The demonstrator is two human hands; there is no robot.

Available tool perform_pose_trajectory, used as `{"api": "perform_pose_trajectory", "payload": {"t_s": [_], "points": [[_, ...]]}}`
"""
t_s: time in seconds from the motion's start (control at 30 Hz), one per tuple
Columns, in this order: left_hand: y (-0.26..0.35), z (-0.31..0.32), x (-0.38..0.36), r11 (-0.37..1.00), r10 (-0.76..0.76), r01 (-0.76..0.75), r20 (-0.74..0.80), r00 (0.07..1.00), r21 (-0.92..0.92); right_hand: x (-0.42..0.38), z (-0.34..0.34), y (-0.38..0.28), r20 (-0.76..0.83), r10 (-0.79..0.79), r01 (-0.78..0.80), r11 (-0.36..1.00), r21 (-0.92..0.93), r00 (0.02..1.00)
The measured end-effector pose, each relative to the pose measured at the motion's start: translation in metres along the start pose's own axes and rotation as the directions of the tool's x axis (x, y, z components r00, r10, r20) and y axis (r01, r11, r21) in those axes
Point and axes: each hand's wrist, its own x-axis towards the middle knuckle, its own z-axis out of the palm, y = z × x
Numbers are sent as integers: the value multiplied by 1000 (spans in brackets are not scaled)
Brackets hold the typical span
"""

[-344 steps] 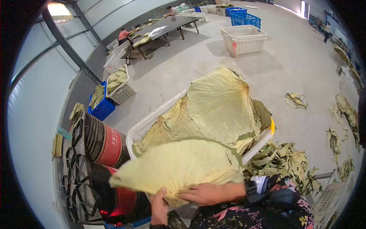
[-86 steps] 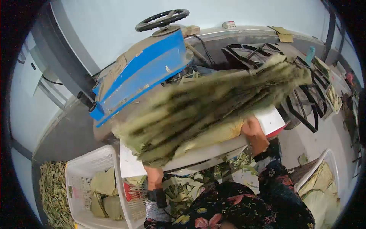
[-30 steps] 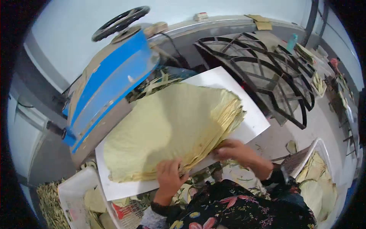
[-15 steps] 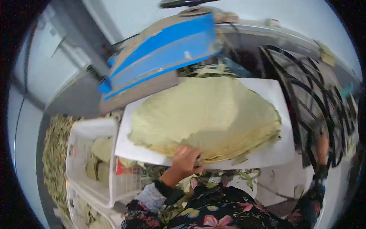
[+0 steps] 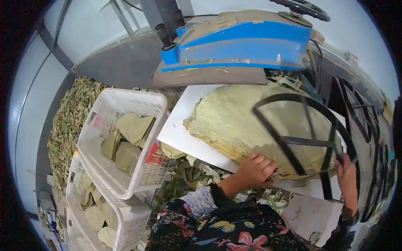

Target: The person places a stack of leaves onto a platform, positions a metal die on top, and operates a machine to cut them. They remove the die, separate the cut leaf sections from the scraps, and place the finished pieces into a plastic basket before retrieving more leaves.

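Observation:
A thick stack of large, pale green dried leaves (image 5: 234, 119) lies on a white board (image 5: 178, 125). My left hand (image 5: 256, 169) is closed at the stack's near edge, fingers curled over the leaf rims. In my right hand (image 5: 346, 178), at the right, is a black fan-shaped cutting die (image 5: 289, 140) with a curved rim and inner crossbars. It overlaps the right half of the stack, tilted and slightly blurred. My right fingers wrap around its near right bar.
A blue press head (image 5: 247, 46) with a black handwheel (image 5: 301, 8) overhangs the board's far side. White plastic crates (image 5: 125, 184) holding cut leaf pieces stand at left, beside a heap of leaf scraps (image 5: 71, 129). More black dies (image 5: 372, 138) lean at right.
My right hand has brought a black die from the right-hand group over the leaf stack. My left hand stays at the near edge. The view has swung left.

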Motion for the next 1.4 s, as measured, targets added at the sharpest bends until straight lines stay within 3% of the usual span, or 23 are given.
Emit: {"api": "perform_pose_trajectory", "payload": {"t_s": [0.03, 0.07, 0.1, 0.13, 0.2, 0.3, 0.5, 0.57, 0.63, 0.67, 0.7, 0.73, 0.77, 0.8, 0.87, 0.93, 1.1, 1.4], "points": [[0, 1, -1, 1000, 8, -8, 29, 1000, 4, 13, 4, -20, 5, -6, 6, 1000, -6, 1000], [-2, 3, -2, 1000, 1, -1, 23, 1000, 2, 26, 10, -37, 52, -110, 112, 993, -23, 993], [-4, 6, -3, 999, 26, -29, -63, 998, -36, 39, 16, -52, 100, -209, 214, 976, -35, 973], [-6, 8, -4, 996, 48, -59, -148, 988, -72, 50, 21, -66, 105, -210, 215, 976, -41, 972], [-1, 8, -6, 988, -12, -8, -126, 992, -155, 71, 31, -89, 240, -145, 181, 974, -135, 960], [0, 9, -6, 987, -28, 8, -126, 992, -162, 91, 46, -107, 268, -207, 252, 957, -146, 941], [-3, -2, -4, 978, 18, -34, -82, 996, -205, 101, 78, -113, 258, -169, 240, 930, -278, 951], [-3, 4, -5, 965, -9, 4, -16, 1000, -264, 99, 89, -104, 224, -151, 195, 962, -192, 963], [-3, 6, -5, 942, -63, 74, 42, 997, -328, 103, 97, -103, 261, -129, 207, 933, -295, 957], [-4, 10, -7, 955, -64, 106, 157, 986, -277, 99, 82, -113, 317, -167, 272, 905, -326, 934], [-6, 12, -9, 970, -69, 127, 266, 962, -209, 104, 101, -102, 279, -169, 269, 888, -374, 945], [-6, 9, -10, 980, -18, 51, 168, 986, -192, 99, 100, -100, 102, -380, 389, 838, -382, 919], [-6, 5, -8, 986, 24, -13, 66, 998, -166, 98, 100, -98, 91, -412, 412, 819, -399, 907], [-5, 3, -4, 980, 77, -61, 76, 994, -190, 100, 100, -96, 84, -456, 447, 794, -411, 886], [-4, -1, 3, 990, 89, -91, -30, 996, -109, 101, 108, -94, 10, -438, 405, 823, -398, 899], [-5, 3, 1, 994, 75, -69, 70, 995, -79, 105, 113, -92, -55, -446, 398, 843, -362, 893], [-2, 4, 2, 997, 71, -71, -6, 997, 14, 101, 117, -83, -85, -517, 468, 823, -322, 851], [-2, 3, 3, 993, 65, -69, -38, 997, -99, 106, 134, -75, -117, -522, 470, 829, -303, 845]]}}
